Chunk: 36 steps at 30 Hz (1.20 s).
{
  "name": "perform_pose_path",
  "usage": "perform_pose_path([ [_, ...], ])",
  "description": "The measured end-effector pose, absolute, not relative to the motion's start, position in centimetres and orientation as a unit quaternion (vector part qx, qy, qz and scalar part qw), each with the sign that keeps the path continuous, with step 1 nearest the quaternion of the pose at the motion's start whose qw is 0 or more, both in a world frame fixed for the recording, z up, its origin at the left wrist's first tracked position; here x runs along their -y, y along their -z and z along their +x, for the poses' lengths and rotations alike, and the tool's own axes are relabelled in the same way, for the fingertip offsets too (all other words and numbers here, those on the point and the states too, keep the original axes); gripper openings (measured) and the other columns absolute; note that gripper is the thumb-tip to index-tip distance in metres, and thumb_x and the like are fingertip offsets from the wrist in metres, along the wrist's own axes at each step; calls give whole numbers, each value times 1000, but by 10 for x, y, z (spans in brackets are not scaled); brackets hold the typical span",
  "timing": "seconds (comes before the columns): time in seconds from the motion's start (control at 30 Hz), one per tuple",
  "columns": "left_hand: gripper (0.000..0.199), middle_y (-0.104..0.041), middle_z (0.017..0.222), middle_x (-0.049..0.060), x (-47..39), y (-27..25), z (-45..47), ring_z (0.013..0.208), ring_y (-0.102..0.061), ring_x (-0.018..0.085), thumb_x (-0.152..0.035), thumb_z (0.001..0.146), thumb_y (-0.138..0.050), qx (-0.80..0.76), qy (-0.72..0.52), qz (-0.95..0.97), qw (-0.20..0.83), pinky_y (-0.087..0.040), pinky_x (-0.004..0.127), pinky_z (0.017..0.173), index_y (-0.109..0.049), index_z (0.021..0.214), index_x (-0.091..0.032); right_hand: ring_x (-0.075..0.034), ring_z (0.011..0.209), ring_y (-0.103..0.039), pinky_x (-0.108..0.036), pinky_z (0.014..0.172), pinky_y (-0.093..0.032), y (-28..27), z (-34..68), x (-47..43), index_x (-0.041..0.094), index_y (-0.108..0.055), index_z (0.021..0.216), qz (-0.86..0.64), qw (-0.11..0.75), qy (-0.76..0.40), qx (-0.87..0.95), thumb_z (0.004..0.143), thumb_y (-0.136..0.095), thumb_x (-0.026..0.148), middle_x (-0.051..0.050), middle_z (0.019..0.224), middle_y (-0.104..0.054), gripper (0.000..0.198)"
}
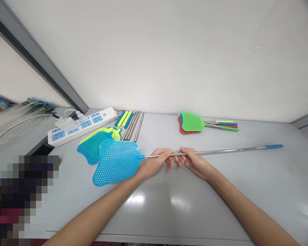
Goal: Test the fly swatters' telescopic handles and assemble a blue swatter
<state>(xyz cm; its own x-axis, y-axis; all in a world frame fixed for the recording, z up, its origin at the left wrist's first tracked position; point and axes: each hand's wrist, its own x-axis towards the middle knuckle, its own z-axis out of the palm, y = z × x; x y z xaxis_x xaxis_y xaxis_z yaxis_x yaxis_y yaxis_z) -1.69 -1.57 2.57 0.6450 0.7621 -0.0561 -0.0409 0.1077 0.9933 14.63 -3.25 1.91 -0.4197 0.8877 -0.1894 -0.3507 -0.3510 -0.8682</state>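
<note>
A blue fly swatter (118,162) with a long, extended metal rod lies crosswise in front of me, its blue grip at the far right end. My left hand (161,159) pinches the rod a short way from the perforated head. Close beside it, my right hand (191,160) also has the rod between thumb and fingers. Left of my hands, loose yellow and blue swatter heads (92,148) overlap on the table, partly covered by the held one. Behind them rest several bare metal rods (133,125) and some blue and yellow grips (124,119).
A stack of complete swatters (193,123), green on top, lies at the back right against the wall. A white power strip (84,126) with plugs and cables stands at the back left. Plastic packaging (28,109) lies farther left, beyond a grey frame post (41,54).
</note>
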Motion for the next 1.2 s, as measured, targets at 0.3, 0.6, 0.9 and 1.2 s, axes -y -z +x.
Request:
perform_pose_path([
  [0.3, 48, -57, 62, 5, 16, -29, -22, 57, -50, 12, -38, 86, -22, -240, -224, 640, 694, -39, 26, 62, -60, 77, -11, -13, 52, -51, -29, 60, -38, -15, 149, 35, 16, -42, 44, -326, 350, -743, 469, 85, -29, 41, -2, 51, -51, 49],
  [0.6, 48, -59, 62, 6, 23, -35, -25, 56, -51, 12, -36, 87, -19, -216, -201, 635, 714, -40, 27, 62, -56, 69, -11, -17, 59, -58, -31, 64, -41, -24, 149, 42, 15, -48, 42, -339, 268, -730, 530, 86, -18, 44, -7, 54, -61, 60],
  [0.9, 46, -53, 53, 3, 28, -35, -21, 56, -54, 13, -41, 86, -22, -206, -206, 634, 716, -41, 26, 58, -44, 55, -14, -16, 61, -57, -31, 67, -41, -32, 144, 45, 15, -50, 43, -341, 253, -707, 566, 85, -16, 45, -7, 57, -61, 61],
  [1.2, 44, -48, 54, 0, 32, -30, -19, 61, -53, 13, -41, 86, -21, -256, -233, 649, 677, -41, 25, 62, -43, 59, -15, -15, 53, -54, -30, 53, -43, -28, 143, 43, 14, -60, 61, -356, 271, -712, 541, 84, -22, 47, -5, 58, -60, 56],
])
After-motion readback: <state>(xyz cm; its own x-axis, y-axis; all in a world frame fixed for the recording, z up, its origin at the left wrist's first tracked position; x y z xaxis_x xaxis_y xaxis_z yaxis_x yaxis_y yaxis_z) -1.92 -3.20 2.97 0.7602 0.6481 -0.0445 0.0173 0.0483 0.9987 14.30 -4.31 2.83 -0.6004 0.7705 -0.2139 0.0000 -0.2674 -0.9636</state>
